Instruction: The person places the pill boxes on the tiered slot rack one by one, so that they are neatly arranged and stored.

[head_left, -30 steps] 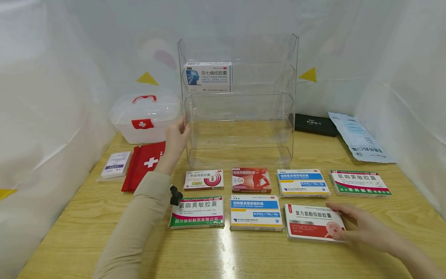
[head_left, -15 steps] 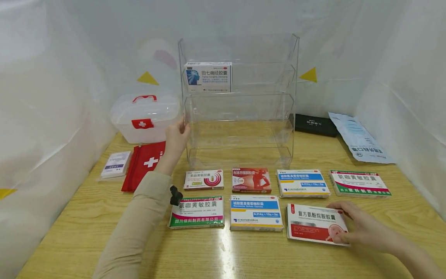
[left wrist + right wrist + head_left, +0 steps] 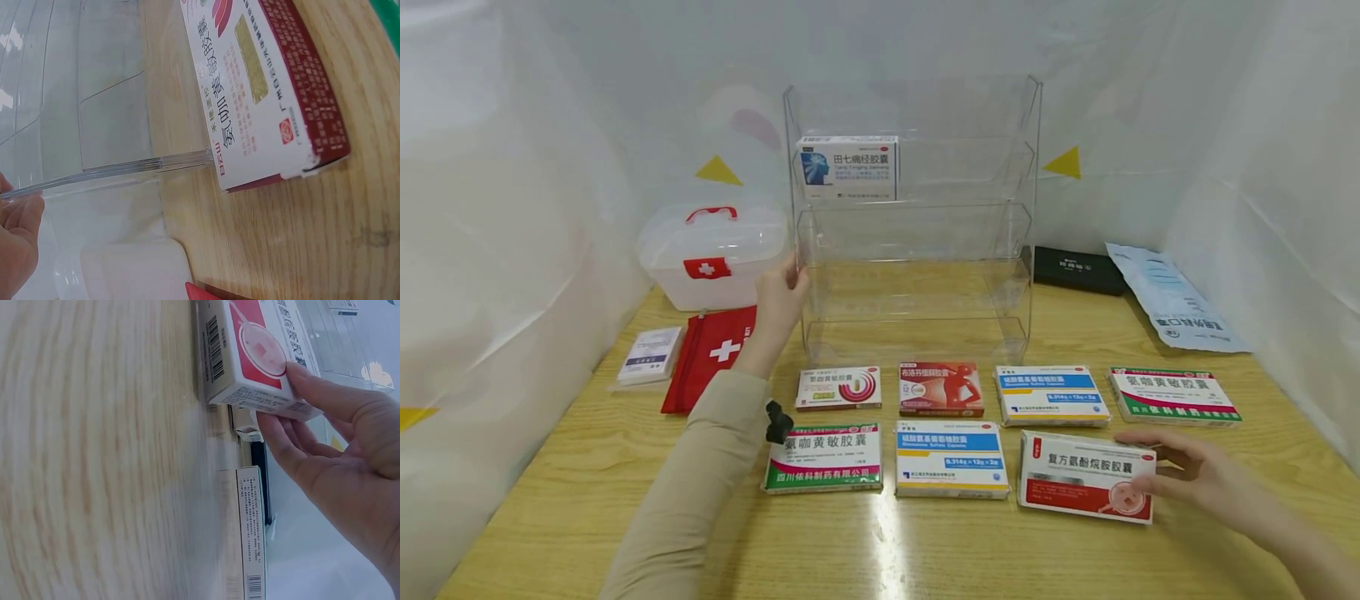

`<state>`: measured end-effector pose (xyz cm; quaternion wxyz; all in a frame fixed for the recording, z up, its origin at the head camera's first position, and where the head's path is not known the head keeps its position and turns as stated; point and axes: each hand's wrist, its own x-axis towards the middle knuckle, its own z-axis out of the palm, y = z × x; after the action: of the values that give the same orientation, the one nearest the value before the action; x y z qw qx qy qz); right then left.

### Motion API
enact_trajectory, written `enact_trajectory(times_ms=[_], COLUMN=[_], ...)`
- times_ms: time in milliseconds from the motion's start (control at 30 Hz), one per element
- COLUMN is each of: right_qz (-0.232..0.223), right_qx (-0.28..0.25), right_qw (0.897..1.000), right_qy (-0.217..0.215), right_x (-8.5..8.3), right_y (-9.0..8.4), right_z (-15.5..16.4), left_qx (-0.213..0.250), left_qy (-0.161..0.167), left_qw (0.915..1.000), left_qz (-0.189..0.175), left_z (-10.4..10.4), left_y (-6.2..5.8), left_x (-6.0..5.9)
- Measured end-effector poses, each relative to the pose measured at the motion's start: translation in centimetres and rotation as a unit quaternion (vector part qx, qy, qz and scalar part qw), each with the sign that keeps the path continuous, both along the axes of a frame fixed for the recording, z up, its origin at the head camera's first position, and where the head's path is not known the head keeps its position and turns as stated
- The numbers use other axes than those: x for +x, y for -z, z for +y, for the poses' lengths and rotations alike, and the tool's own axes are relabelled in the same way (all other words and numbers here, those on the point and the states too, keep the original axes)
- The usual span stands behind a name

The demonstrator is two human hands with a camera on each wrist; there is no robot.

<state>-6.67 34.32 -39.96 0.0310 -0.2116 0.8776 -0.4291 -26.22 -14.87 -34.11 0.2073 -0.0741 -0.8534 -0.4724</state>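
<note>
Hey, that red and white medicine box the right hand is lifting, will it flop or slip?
The red and white box looks like stiff, probably light card. Its glossy face may slip. The right hand pinches one end, so it may tilt.

Clear rack (image 3: pixel 917 275) stands at table (image 3: pixel 925 550) center-back, one box (image 3: pixel 847 166) on its upper shelf. Med boxes lie in 2 rows before it. First-aid case (image 3: pixel 711 254) sits left of rack, pouch (image 3: pixel 711 354) in front of the case.
</note>
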Motion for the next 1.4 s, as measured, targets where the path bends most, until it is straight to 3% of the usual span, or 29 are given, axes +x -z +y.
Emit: enact_trajectory(times_ms=[133, 533, 767, 967, 1033, 1200, 1400], right_qz=[-0.043, -0.038, -0.070, -0.026, -0.004, 0.033, 0.066], right_qx=[-0.003, 0.003, 0.010, -0.020, -0.057, -0.086, -0.054], right_qw=[0.999, 0.995, 0.984, 0.985, 0.985, 0.977, 0.969], right_qy=[0.027, 0.087, 0.165, 0.170, 0.165, 0.192, 0.232], right_x=[0.1, 0.4, 0.2, -0.5, -0.8, -1.6, -2.9], right_y=[-0.6, -1.7, -3.2, -5.3, -6.0, -7.7, -9.7], right_z=[0.3, 0.4, 1.2, 1.7, 1.6, 1.1, 0.5], left_qx=[0.002, -0.001, -0.007, -0.003, -0.001, -0.001, 0.001], left_qy=[0.004, 0.010, 0.000, -0.001, 0.001, 0.005, 0.004], left_qw=[1.0000, 0.9999, 0.9998, 0.9995, 0.9996, 0.9998, 0.9999], left_qz=[-0.002, -0.003, 0.020, 0.030, 0.029, 0.021, 0.016], left_z=[0.0, -0.1, 0.1, 0.1, 0.1, 0.1, 0.0], left_y=[0.0, 0.1, -0.2, -0.2, -0.2, -0.1, 0.0], left_x=[0.0, 0.1, 0.0, 0.0, 0.0, 0.0, -0.1])
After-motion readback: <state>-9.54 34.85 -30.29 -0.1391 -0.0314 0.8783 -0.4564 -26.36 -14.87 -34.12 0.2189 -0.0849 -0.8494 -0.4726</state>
